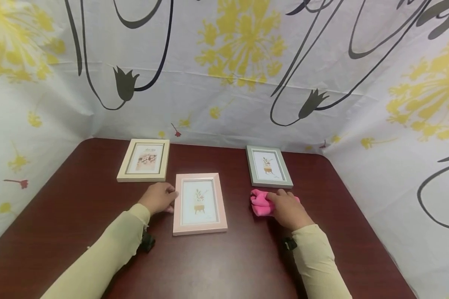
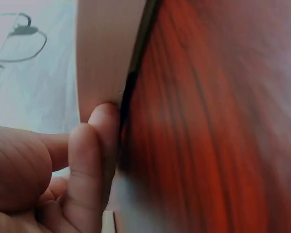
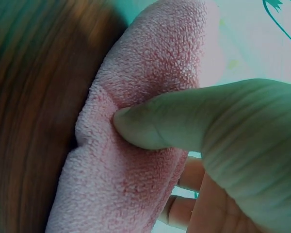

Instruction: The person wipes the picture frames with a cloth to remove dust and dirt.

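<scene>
A pink picture frame with a potted-plant print lies in the middle of the table. My left hand holds it at its left edge; in the left wrist view the fingertips meet the frame's side wall close to the tabletop. My right hand grips a folded bright pink cloth on the table, right of the frame. Up close in the right wrist view, the thumb presses into the fuzzy cloth, with the other fingers behind it.
A cream picture frame lies at the back left and a grey-green one at the back right, just beyond the cloth. The dark red-brown table meets a patterned white curtain at the back and sides.
</scene>
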